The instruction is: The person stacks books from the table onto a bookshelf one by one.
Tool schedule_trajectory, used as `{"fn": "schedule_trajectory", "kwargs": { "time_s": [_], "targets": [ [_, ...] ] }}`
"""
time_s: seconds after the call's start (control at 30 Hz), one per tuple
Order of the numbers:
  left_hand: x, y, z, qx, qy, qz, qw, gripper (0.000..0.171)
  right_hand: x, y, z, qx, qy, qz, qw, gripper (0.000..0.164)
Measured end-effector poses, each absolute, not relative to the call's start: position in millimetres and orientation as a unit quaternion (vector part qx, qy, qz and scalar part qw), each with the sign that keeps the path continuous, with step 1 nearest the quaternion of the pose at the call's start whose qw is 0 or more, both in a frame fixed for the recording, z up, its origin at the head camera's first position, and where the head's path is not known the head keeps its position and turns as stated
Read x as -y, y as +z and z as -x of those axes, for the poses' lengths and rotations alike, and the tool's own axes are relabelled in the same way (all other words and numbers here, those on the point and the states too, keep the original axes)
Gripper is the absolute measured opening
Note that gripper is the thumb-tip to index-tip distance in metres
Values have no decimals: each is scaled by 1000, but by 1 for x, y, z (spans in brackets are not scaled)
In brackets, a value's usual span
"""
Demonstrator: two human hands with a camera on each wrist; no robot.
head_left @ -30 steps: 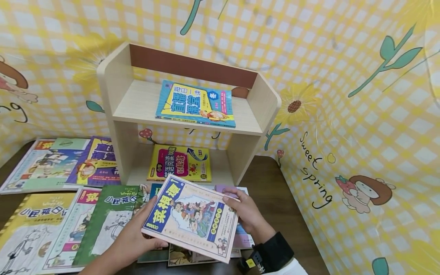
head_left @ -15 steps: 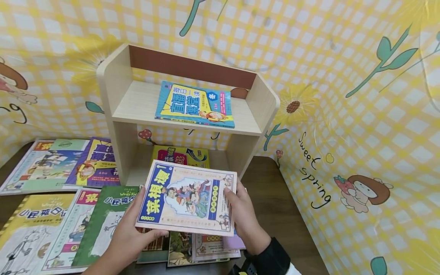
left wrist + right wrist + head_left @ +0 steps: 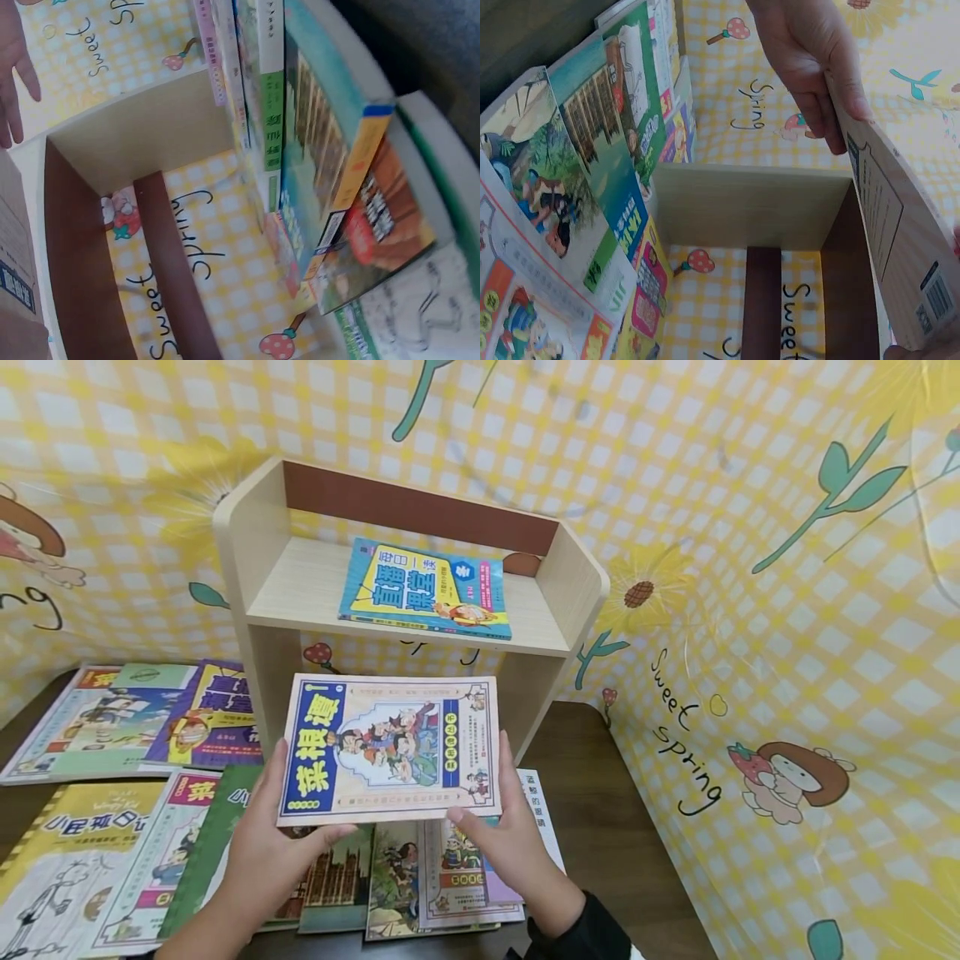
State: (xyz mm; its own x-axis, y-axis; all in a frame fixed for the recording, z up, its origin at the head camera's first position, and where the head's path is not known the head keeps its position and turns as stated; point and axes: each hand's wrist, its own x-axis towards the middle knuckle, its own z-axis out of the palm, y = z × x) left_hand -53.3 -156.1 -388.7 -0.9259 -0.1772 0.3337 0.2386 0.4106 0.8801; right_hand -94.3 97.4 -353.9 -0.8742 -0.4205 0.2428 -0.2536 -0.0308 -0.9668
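Observation:
A pale comic book (image 3: 397,752) with a blue title strip is held level by both hands in the head view, in front of the small shelf's lower compartment. My left hand (image 3: 262,839) grips its left end, thumb along the near edge. At the right end, my right hand (image 3: 513,839) grips it with its thumb at the near corner. The right wrist view shows the book's barcoded back cover (image 3: 900,232) and my left hand (image 3: 810,67) at the far end. Behind stands the wooden two-tier shelf (image 3: 255,560), with a blue book (image 3: 423,589) lying on its upper board.
On the dark table (image 3: 637,852), several books lie in front of the shelf, including a castle-cover book (image 3: 337,877). More lie at the left, among them a yellow diary book (image 3: 82,868) and a purple book (image 3: 206,718). A checked cloth (image 3: 750,568) hangs behind and at the right.
Both hands have lifted the comic book up and slightly left, levelling it from its tilt. It now covers the yellow book on the lower board. The blue book has not moved.

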Motion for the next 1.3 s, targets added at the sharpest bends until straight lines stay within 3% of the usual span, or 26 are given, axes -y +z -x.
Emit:
{"fn": "schedule_trajectory", "kwargs": {
  "time_s": [0.17,0.4,0.67,0.97,1.3],
  "targets": [
    [157,-375,57,824,-532,21,195,118,-99,-349,99,-720,-643,259,42,112],
    [156,-343,73,828,-514,50,218,118,-100,-333,120,-710,-647,278,12,110],
    [158,-300,108,826,-517,72,211,111,-98,-303,157,-698,-654,291,-5,100],
    [163,-269,138,859,-488,38,150,100,-87,-289,175,-744,-637,199,-26,80],
    [165,-256,158,878,-461,15,129,107,-80,-282,184,-850,-508,102,-96,81]
  ]
}}
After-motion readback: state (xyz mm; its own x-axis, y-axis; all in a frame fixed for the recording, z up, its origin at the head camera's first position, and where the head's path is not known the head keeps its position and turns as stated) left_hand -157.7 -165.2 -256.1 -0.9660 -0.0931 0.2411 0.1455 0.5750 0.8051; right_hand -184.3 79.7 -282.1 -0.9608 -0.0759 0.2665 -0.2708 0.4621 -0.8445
